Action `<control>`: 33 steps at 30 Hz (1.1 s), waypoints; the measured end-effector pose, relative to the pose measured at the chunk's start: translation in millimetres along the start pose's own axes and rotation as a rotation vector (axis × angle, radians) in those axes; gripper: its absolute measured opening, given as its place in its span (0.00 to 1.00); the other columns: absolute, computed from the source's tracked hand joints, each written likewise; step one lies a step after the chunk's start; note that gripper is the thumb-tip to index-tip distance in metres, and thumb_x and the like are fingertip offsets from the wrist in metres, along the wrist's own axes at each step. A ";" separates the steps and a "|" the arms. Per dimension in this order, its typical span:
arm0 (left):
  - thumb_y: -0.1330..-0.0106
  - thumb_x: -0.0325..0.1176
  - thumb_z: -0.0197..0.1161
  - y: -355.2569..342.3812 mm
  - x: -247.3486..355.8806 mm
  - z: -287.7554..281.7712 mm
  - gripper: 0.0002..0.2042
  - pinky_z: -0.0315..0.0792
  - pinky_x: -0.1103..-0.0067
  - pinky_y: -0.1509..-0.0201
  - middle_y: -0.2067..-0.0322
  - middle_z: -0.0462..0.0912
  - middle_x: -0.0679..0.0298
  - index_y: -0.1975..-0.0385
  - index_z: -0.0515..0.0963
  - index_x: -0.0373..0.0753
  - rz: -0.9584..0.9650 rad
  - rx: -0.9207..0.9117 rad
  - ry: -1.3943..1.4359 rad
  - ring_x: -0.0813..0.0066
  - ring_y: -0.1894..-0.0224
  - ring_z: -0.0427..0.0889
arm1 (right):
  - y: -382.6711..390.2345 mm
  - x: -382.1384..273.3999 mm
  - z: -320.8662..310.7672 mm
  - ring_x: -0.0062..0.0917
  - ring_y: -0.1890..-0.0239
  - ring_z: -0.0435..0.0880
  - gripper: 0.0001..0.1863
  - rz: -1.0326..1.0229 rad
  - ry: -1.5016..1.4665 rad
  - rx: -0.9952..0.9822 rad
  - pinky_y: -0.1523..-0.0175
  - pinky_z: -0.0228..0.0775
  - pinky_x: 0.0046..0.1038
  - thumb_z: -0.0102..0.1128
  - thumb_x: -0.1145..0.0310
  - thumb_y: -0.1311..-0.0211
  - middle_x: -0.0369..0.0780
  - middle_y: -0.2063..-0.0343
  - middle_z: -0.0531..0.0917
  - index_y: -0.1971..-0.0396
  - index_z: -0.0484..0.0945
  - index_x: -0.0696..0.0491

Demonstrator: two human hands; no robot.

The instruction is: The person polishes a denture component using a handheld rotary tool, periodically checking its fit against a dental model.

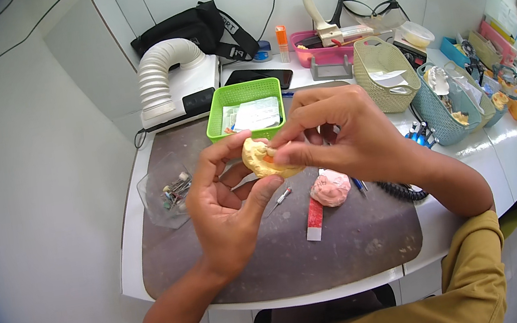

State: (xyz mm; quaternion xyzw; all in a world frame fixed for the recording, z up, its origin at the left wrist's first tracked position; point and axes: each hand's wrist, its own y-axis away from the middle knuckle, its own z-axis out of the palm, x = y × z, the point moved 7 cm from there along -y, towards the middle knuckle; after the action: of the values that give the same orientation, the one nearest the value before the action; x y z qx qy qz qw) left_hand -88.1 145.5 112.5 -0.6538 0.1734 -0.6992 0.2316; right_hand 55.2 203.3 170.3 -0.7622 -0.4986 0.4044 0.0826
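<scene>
Above the middle of the dark mat, my left hand [223,213] grips a yellow dental cast [257,161] between thumb and fingers. An orange-pink patch shows on the inner side of the cast. My right hand [340,126] is closed in a pinch at the cast's upper right side, thumb and fingertips touching it. Something small and whitish shows by those fingertips, too covered to name. Beneath my right hand, a pink and white dental cast [331,188] lies on the mat, touching a red strip with a white end [315,220]. A slender bur [280,201] rests below the yellow cast.
A green basket [212,123] with papers stands behind my hands. At left are a clear tray [152,201] of burs and a white machine with a ribbed hose [157,86]. Beige [362,72] and blue-grey [443,124] baskets line the right. A black coiled cord [403,191] lies near my right forearm.
</scene>
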 end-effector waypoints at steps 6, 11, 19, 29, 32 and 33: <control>0.44 0.21 0.71 -1.8 8.8 -5.3 0.24 0.79 0.77 0.44 0.52 0.70 0.60 0.50 0.67 0.34 0.051 0.013 0.170 0.71 0.47 0.76 | 5.4 -17.3 -3.7 0.32 0.74 0.82 0.16 -0.155 0.004 0.067 0.66 0.78 0.30 0.73 0.67 0.49 0.41 0.70 0.81 0.62 0.82 0.56; 0.45 0.24 0.74 0.2 16.4 -4.8 0.24 0.78 0.78 0.45 0.54 0.71 0.60 0.51 0.69 0.34 0.150 -0.140 0.090 0.74 0.50 0.77 | 7.4 -30.9 -10.1 0.28 0.67 0.85 0.16 -0.115 0.003 -0.023 0.62 0.80 0.26 0.75 0.70 0.51 0.42 0.65 0.84 0.62 0.83 0.58; 0.47 0.26 0.76 1.4 18.4 -4.7 0.25 0.77 0.80 0.46 0.56 0.74 0.61 0.52 0.71 0.32 0.140 -0.124 0.101 0.76 0.51 0.78 | 6.3 -28.6 -8.1 0.29 0.63 0.87 0.16 -0.112 -0.142 -0.038 0.57 0.84 0.26 0.74 0.71 0.50 0.44 0.64 0.85 0.62 0.82 0.61; 0.49 0.24 0.76 2.0 12.5 -6.6 0.24 0.75 0.80 0.46 0.56 0.75 0.61 0.53 0.71 0.32 0.112 -0.111 0.140 0.77 0.52 0.78 | 5.2 -21.2 -2.9 0.29 0.65 0.88 0.15 -0.051 -0.261 -0.054 0.56 0.84 0.27 0.72 0.71 0.48 0.45 0.68 0.85 0.63 0.81 0.63; 0.49 0.22 0.76 2.1 14.7 -6.6 0.23 0.75 0.80 0.45 0.56 0.75 0.60 0.54 0.72 0.32 0.132 -0.132 0.114 0.76 0.51 0.78 | 3.9 -20.4 -1.1 0.30 0.63 0.87 0.15 -0.065 -0.262 -0.075 0.54 0.84 0.28 0.72 0.72 0.48 0.44 0.66 0.85 0.62 0.81 0.62; 0.49 0.22 0.75 2.0 14.8 -6.3 0.23 0.75 0.79 0.45 0.55 0.74 0.60 0.54 0.73 0.32 0.142 -0.143 0.086 0.76 0.51 0.78 | 3.8 -19.5 -0.8 0.30 0.63 0.87 0.15 -0.073 -0.262 -0.082 0.54 0.83 0.28 0.72 0.72 0.48 0.44 0.65 0.85 0.62 0.81 0.62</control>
State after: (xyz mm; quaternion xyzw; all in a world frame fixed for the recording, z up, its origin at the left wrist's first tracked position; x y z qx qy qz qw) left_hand -94.7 135.3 123.2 -0.6240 0.2784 -0.6943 0.2258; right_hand 55.0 185.5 179.2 -0.6871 -0.5487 0.4763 0.0001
